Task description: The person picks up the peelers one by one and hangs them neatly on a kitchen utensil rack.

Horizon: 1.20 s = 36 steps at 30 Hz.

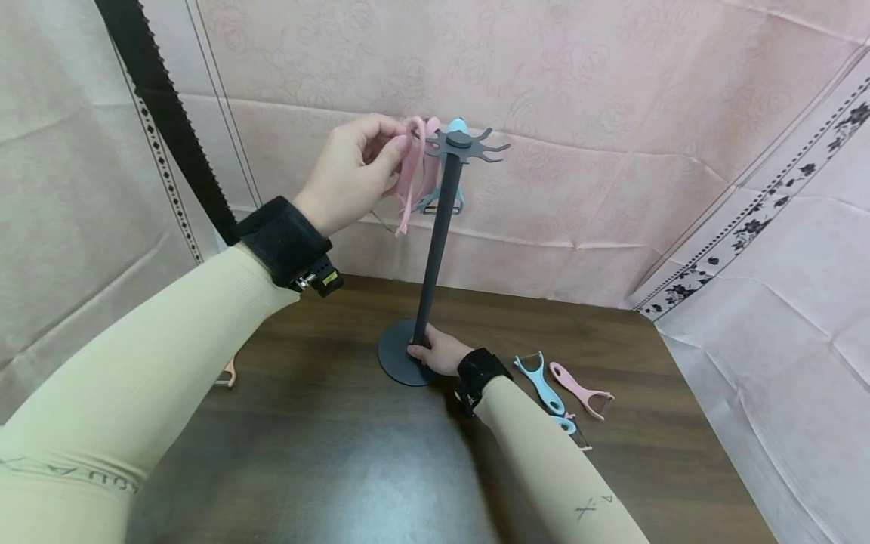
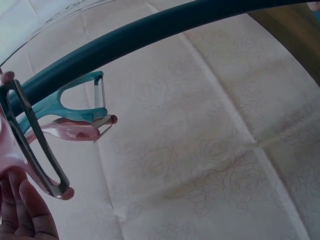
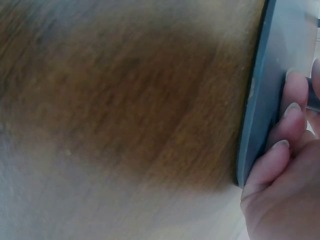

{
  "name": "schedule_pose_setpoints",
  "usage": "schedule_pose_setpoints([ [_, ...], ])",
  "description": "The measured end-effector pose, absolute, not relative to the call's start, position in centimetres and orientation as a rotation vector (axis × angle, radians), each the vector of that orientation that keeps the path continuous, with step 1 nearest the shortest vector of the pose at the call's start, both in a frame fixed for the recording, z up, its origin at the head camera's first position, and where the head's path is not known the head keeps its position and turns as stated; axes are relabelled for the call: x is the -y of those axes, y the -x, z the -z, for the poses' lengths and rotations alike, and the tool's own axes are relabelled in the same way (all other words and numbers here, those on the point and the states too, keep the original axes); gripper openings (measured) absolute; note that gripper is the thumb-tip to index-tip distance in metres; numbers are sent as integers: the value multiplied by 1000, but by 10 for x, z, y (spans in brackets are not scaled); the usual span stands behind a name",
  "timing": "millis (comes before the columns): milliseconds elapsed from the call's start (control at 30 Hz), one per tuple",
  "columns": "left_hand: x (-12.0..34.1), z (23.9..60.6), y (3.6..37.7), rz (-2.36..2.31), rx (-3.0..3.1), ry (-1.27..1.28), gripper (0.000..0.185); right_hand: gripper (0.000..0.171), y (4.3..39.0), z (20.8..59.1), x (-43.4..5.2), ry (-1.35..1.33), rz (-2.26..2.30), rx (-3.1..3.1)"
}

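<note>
1. Left hand (image 1: pixel 353 170) raised at the top of the dark grey metal stand with star-shaped hook head (image 1: pixel 438 227), fingers (image 2: pixel 22 210) pinching a pink plastic Y-shaped peeler (image 1: pixel 410 170) beside the hooks.
2. Hanging on the hooks just behind the held one: a second pink peeler (image 2: pixel 75 129) and a light blue plastic Y-shaped peeler (image 2: pixel 75 97), close together, blades downward in the head view.
3. Right hand (image 1: pixel 438 351) low on the dark brown wooden table (image 1: pixel 326 446), fingers (image 3: pixel 285 135) curled round the foot of the pole and resting on the round grey base (image 3: pixel 260 100).
4. Lying flat on the table right of the right wrist: another light blue peeler (image 1: pixel 540 381), a pink peeler (image 1: pixel 581 389) just beside it, and a further blue one (image 1: pixel 567 427) partly hidden by the forearm.
5. Pale pink rose-patterned cloth (image 1: pixel 578 113) behind and around the table.
</note>
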<state>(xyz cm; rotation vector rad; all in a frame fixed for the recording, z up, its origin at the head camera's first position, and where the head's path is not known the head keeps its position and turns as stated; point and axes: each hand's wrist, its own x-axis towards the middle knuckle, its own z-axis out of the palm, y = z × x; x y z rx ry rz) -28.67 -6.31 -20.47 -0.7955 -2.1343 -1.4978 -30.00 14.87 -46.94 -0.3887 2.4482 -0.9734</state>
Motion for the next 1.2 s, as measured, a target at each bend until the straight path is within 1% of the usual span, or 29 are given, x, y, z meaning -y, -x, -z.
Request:
schedule_pose_setpoints([
  [833, 68, 214, 287, 1420, 2201, 808, 25, 25, 301, 474, -151, 367, 975, -2442],
  [1000, 82, 228, 291, 1365, 2238, 776, 27, 25, 302, 473, -150, 360, 971, -2440],
  [1200, 114, 260, 291, 1271, 2333, 651, 29, 24, 297, 466, -148, 384, 984, -2435],
])
